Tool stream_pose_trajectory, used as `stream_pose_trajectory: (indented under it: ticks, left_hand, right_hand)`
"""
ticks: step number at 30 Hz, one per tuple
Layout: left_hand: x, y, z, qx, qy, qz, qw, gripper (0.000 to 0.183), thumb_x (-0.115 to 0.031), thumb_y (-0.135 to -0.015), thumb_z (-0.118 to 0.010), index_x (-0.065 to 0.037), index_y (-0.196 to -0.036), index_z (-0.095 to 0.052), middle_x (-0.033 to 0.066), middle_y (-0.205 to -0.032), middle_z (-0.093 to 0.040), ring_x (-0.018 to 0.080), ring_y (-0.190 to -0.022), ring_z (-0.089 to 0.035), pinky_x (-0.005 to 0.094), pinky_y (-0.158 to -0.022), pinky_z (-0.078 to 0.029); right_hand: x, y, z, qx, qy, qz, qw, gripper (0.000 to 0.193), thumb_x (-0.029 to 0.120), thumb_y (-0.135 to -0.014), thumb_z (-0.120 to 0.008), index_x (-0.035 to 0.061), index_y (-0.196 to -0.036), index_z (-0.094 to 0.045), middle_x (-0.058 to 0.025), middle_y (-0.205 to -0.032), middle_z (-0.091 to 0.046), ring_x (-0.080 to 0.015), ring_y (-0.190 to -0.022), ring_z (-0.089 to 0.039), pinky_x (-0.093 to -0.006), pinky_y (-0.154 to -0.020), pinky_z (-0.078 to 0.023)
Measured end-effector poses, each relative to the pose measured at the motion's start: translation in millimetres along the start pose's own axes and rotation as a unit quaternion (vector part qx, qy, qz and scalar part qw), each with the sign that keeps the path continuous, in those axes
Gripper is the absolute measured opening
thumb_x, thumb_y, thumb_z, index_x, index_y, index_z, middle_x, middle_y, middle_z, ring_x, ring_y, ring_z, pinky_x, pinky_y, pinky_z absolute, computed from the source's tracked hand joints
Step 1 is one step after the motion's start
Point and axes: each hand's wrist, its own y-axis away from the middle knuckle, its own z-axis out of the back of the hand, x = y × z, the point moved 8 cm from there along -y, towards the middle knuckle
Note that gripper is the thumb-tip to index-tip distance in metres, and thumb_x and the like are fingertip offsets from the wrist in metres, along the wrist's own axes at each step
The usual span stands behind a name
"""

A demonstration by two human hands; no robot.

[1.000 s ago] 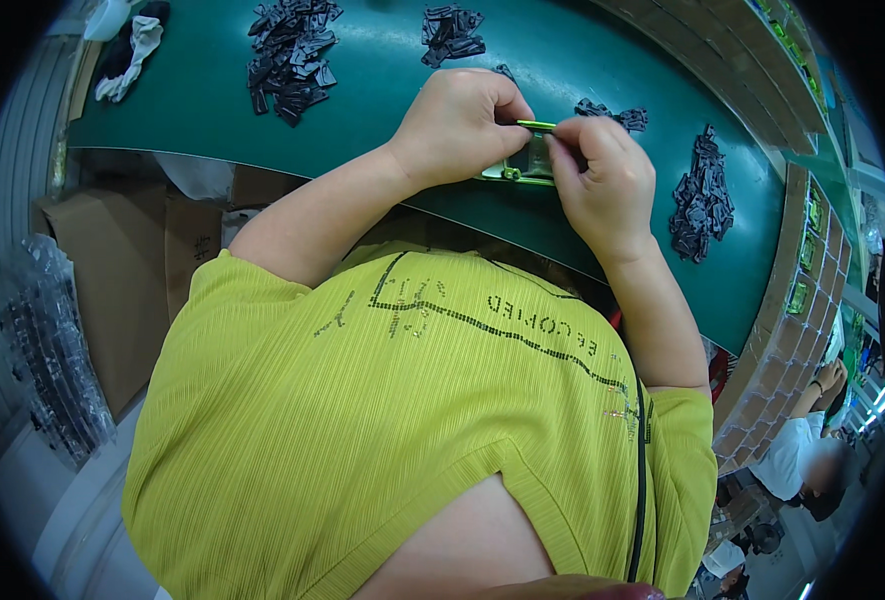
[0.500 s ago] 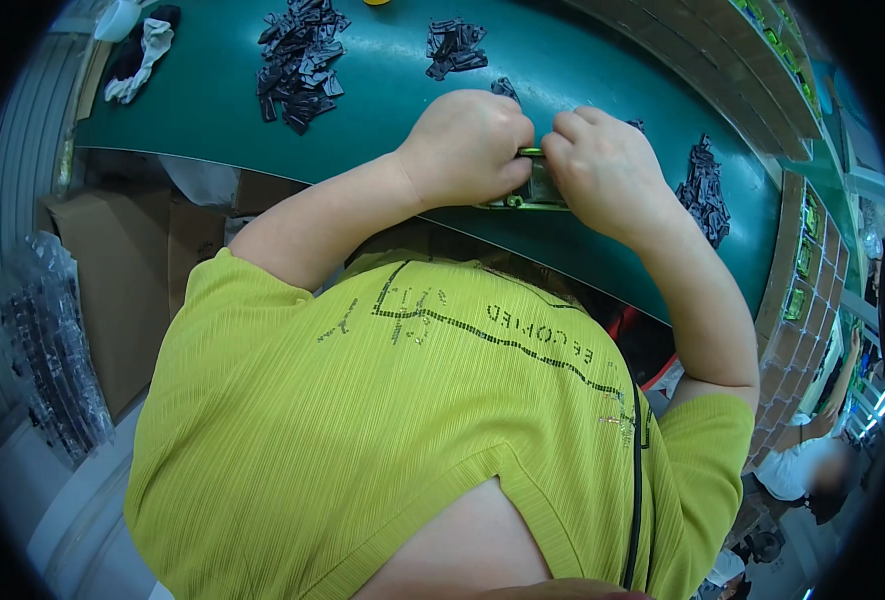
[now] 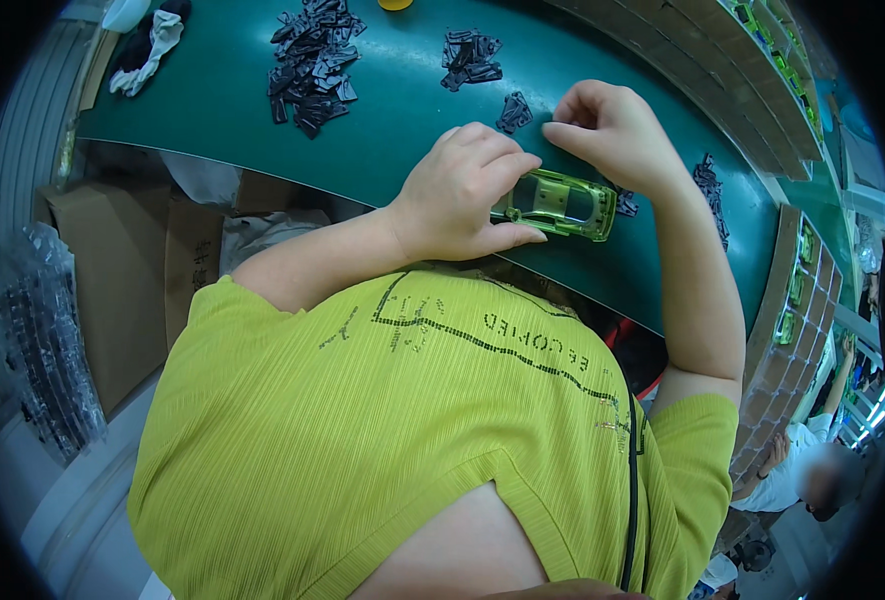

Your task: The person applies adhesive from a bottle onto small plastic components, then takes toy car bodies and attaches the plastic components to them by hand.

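Note:
My left hand [image 3: 462,195] grips one end of a translucent green toy car body [image 3: 567,203], thumb on the near side and fingers on the far side. The car lies tilted close to the table's front edge, and part of it is hidden by the hand. Just beyond it, my right hand [image 3: 617,130] is off the car with its fingers curled and the thumb near the fingertips. Whether anything small is between them I cannot make out. Next to that thumb sits a small heap of black plastic parts [image 3: 513,112]; a few more black parts [image 3: 626,203] lie beside the car.
Larger heaps of black parts [image 3: 312,60] [image 3: 471,58] [image 3: 709,195] lie on the green table [image 3: 192,110]. Gloves [image 3: 152,50] rest at the far left. A partitioned box [image 3: 787,310] with green cars stands at right, and another person [image 3: 787,470] is beyond.
My right hand has left the car and moved up and away from it. My left hand still holds the car, which has turned and now shows more of its body.

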Motion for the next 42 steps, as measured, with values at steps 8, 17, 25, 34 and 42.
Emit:
stream_pose_trajectory:
  ticks: [8, 17, 25, 34, 42]
  left_hand:
    - [2.6, 2.1, -0.8, -0.007, 0.002, -0.009, 1.000, 0.062, -0.039, -0.069, -0.084, 0.000, -0.112, -0.063, 0.0132, -0.104, -0.063, 0.0301, -0.095, -0.060, 0.0408, -0.087, -0.048]
    - [0.7, 1.2, 2.7, 0.001, 0.021, -0.009, 1.000, 0.059, -0.028, -0.066, -0.084, -0.001, -0.114, -0.063, 0.0129, -0.107, -0.063, 0.0302, -0.098, -0.060, 0.0412, -0.089, -0.048]
    - [5.2, -1.9, 3.4, -0.010, 0.037, -0.030, 0.999, 0.061, -0.012, -0.061, -0.083, -0.005, -0.119, -0.063, 0.0107, -0.110, -0.063, 0.0305, -0.100, -0.060, 0.0403, -0.086, -0.050]
    - [0.1, -6.1, 0.8, -0.023, 0.024, -0.054, 0.998, 0.062, -0.011, -0.061, -0.082, -0.006, -0.120, -0.064, 0.0097, -0.108, -0.064, 0.0287, -0.099, -0.061, 0.0384, -0.085, -0.050]
    - [1.9, -5.6, 0.1, -0.025, 0.021, -0.056, 0.998, 0.061, -0.012, -0.062, -0.083, -0.006, -0.119, -0.065, 0.0094, -0.107, -0.065, 0.0272, -0.096, -0.061, 0.0377, -0.083, -0.050]
  right_hand:
    - [21.5, -36.8, -22.6, -0.062, 0.180, -0.032, 0.981, 0.033, 0.033, -0.077, -0.077, 0.0032, -0.090, -0.072, -0.0173, -0.089, -0.072, -0.0341, -0.087, -0.069, -0.0411, -0.078, -0.056]
    - [10.3, -21.8, -4.3, -0.111, -0.017, 0.006, 0.994, 0.021, 0.021, -0.082, -0.077, 0.0021, -0.090, -0.071, -0.0120, -0.083, -0.072, -0.0206, -0.073, -0.069, -0.0313, -0.066, -0.054]
    - [53.9, 90.6, -0.4, -0.166, 0.056, 0.233, 0.957, 0.015, 0.008, -0.076, -0.080, 0.0043, -0.088, -0.071, -0.0075, -0.076, -0.066, -0.0216, -0.065, -0.065, -0.0305, -0.057, -0.052]
    - [41.5, 93.9, -37.3, -0.121, 0.200, 0.235, 0.943, 0.020, 0.001, -0.073, -0.065, 0.0026, -0.091, -0.072, -0.0101, -0.083, -0.064, -0.0298, -0.076, -0.065, -0.0395, -0.069, -0.053]
    - [48.5, 96.0, -38.9, -0.112, 0.192, 0.262, 0.939, 0.022, 0.000, -0.071, -0.064, 0.0012, -0.092, -0.072, -0.0103, -0.084, -0.064, -0.0303, -0.077, -0.064, -0.0391, -0.071, -0.053]
